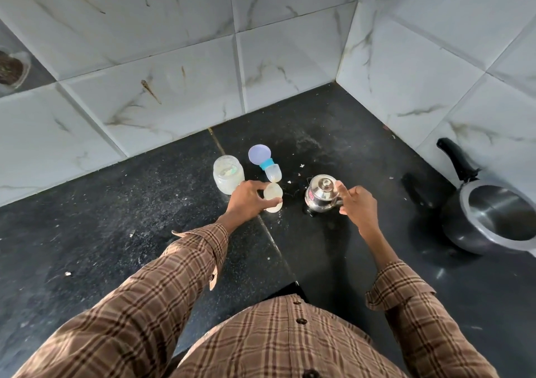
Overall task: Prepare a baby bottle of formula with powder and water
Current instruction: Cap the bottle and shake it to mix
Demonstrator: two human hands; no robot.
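Bottle [273, 197] within left hand [246, 200] grip.

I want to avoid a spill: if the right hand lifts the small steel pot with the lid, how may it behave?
The steel pot looks rigid and polished, so probably slippery in the right hand. Its lid seems only to sit on top, so tilting may shift it. A wet-looking patch on the counter hints it holds water, so heavier than it looks.

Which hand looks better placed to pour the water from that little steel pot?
The right hand, probably. It is already at the steel pot, fingers by its lid and handle. The left hand is busy on the small bottle beside the powder jar, so it can steady that.
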